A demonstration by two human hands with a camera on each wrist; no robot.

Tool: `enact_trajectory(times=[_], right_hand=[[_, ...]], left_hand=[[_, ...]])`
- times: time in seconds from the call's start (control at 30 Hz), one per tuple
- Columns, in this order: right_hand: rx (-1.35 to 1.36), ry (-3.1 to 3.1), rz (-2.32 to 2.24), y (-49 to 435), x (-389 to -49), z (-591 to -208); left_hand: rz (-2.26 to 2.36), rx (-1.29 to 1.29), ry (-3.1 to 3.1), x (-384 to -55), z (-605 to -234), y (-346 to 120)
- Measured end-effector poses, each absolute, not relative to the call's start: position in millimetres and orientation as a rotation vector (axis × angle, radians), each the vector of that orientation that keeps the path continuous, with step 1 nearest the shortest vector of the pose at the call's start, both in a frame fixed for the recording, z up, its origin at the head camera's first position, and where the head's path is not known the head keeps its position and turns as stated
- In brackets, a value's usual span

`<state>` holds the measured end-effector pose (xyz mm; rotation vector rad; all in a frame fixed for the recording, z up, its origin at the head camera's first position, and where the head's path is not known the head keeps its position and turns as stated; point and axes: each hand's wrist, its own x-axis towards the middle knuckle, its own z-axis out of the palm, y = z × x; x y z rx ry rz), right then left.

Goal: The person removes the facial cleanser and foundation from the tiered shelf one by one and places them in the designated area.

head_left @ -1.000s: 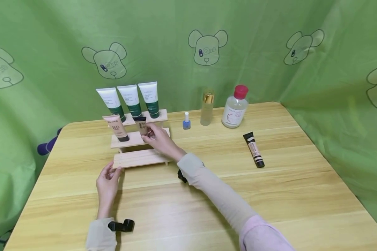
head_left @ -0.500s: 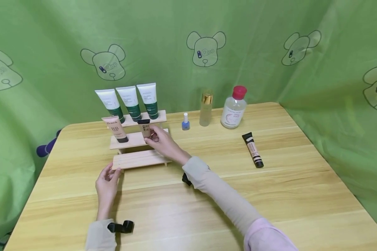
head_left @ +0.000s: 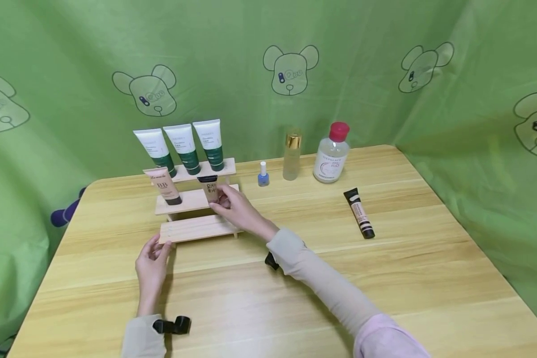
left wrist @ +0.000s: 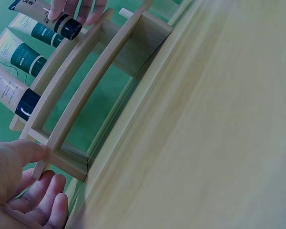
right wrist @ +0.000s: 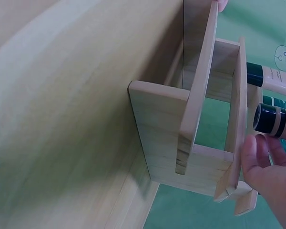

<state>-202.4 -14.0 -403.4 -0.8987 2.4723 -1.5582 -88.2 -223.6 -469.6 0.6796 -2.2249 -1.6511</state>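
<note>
My right hand (head_left: 241, 210) pinches a small tan tube (head_left: 211, 190) with black ends, holding it upright at the right part of the middle shelf. In the left wrist view the tube's black cap (left wrist: 71, 28) overlaps the shelf edge. With thumb above and fingers below, my left hand (head_left: 151, 263) grips the front left corner of the three-step wooden rack (head_left: 197, 228). A pink BB cream tube (head_left: 162, 185) stands cap-down on the middle step's left part. Three white-and-green tubes (head_left: 181, 145) line the top step; the lowest step is bare.
Right of the rack stand a blue nail polish bottle (head_left: 263, 178), a gold-capped bottle (head_left: 292, 159) and a red-capped clear bottle (head_left: 330, 159). A black-and-pink tube (head_left: 360, 214) lies on the wooden table (head_left: 295, 298). A green curtain (head_left: 232, 64) hangs behind.
My right hand has shifted the small tan tube a little to the right along the middle step and slightly toward me. The left hand keeps its grip on the rack.
</note>
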Motion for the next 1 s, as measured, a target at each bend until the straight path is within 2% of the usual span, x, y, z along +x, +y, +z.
enact_trajectory(times=[1.0], right_hand=[[-0.801, 2.429, -1.58, 20.9, -178.3, -403.0]], left_hand=[[-1.639, 0.682, -2.228, -87.7, -469.7, -223.4]])
